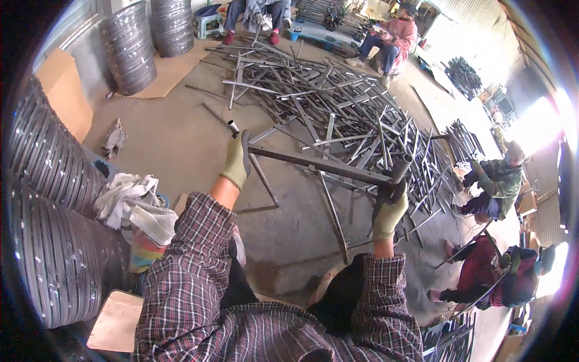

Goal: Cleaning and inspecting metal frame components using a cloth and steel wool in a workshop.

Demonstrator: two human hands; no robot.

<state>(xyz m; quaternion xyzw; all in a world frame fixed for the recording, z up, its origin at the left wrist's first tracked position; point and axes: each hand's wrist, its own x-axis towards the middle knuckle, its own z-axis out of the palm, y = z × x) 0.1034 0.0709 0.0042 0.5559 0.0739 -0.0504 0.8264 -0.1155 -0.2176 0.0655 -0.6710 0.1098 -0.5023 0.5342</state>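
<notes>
A dark metal frame [319, 164] is held up in front of me; its long bar has a short round tube at each end. My left hand [237, 158], in a pale green glove with dark grip coating, is closed around the left tube, whose open end shows above the fingers. Around the right tube, my right hand [389, 212] is closed in a matching glove, with the tube's round mouth above it. Below the bar, thin metal legs [332, 214] slant toward the floor; whether they belong to this frame I cannot tell.
A big heap of metal frames [338, 108] covers the floor ahead. Coiled dark strip stacks [57, 253] stand at left beside white cloths [136, 202] and cardboard [63, 93]. Several people sit around the heap, including one in pink [398, 36] and one in dark red [482, 274].
</notes>
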